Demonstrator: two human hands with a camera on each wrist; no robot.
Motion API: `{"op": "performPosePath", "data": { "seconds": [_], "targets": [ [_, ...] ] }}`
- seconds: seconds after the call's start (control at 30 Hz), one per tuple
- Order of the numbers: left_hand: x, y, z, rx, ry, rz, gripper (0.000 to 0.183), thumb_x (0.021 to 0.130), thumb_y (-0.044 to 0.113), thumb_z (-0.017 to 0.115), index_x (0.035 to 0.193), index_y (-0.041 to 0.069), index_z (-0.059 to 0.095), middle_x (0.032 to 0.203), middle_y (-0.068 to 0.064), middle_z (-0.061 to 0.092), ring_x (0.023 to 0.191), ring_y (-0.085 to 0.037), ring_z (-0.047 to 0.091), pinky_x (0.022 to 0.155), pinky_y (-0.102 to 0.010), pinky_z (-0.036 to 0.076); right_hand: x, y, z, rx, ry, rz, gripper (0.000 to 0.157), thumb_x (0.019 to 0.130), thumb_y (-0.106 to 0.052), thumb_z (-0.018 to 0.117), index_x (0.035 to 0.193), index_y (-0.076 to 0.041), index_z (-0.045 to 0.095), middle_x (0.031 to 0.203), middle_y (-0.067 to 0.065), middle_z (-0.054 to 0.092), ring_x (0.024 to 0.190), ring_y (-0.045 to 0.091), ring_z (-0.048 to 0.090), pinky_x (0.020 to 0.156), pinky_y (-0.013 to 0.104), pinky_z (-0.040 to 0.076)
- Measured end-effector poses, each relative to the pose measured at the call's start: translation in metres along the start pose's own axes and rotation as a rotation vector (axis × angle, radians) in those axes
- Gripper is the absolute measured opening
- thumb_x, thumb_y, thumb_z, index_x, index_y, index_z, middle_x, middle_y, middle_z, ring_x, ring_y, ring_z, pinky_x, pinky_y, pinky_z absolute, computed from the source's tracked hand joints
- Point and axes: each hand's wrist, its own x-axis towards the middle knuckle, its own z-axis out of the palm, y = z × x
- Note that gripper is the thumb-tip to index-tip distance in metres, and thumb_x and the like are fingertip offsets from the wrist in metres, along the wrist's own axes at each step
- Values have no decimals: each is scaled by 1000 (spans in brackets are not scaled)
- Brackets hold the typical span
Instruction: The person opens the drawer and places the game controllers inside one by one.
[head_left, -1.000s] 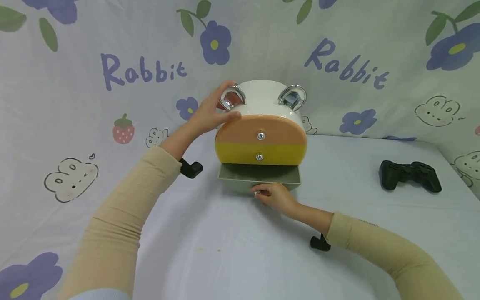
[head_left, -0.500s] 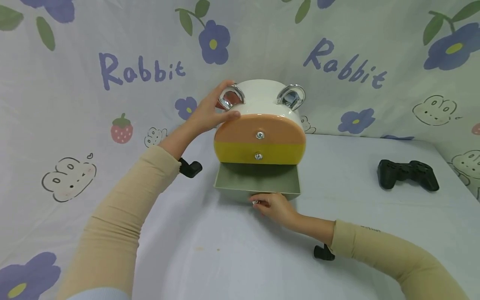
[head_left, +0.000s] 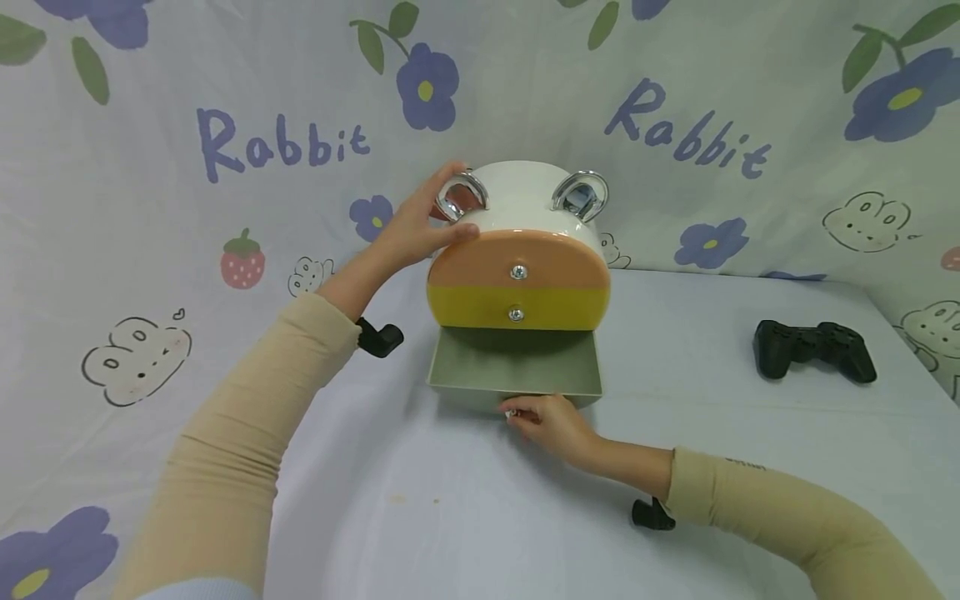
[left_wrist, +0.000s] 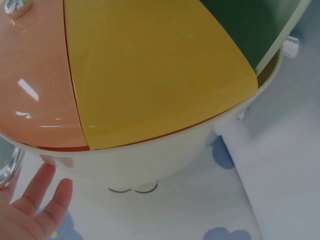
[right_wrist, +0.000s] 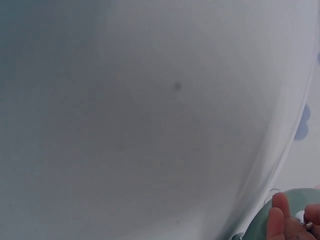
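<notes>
A small rounded drawer cabinet [head_left: 525, 196] with a white top and chrome ear-shaped handles stands on the table. Its orange drawer [head_left: 480, 260] and yellow drawer [head_left: 472, 307] are closed. The green bottom drawer [head_left: 480, 358] is pulled out, and its visible inside holds nothing. My left hand [head_left: 420, 225] holds the cabinet around its left ear [head_left: 450, 200], thumb along the top front edge. In the left wrist view, two fairly straight fingers [left_wrist: 57, 205] are at its side. With thumb and fingers, my right hand [head_left: 555, 425] pinches the green drawer's small knob [head_left: 512, 413].
A black game controller [head_left: 813, 350] lies on the white table [head_left: 450, 533], right of the cabinet. Behind stands a fabric backdrop [head_left: 525, 83] with flowers, rabbits and lettering. Black wrist mounts [head_left: 381, 340] stick out by both forearms.
The green drawer has slid further out toward me, with my right hand drawing back on its knob; it moved little in the last half second. My left hand stays in place.
</notes>
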Motion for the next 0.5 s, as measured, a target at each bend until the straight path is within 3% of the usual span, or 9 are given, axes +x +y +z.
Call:
{"op": "performPosePath", "data": {
  "seconds": [0.13, 0.5],
  "targets": [
    [0, 0, 0, -1, -1, 3, 81, 79, 44, 67, 143, 33, 19, 145, 2, 28, 107, -27, 48, 77, -42, 49, -4, -3, 1, -13, -2, -19, 21, 84, -5, 63, 104, -6, 68, 57, -4, 53, 51, -2, 39, 47, 16, 37],
    [0, 1, 0, 6, -2, -14, 83, 78, 46, 67, 144, 34, 18, 146, 2, 27, 108, -26, 48, 76, -41, 49, -14, -7, 5, -52, -7, -75, 22, 84, -2, 62, 105, -5, 68, 74, 3, 66, 52, -4, 36, 48, 14, 37]
  ]
}}
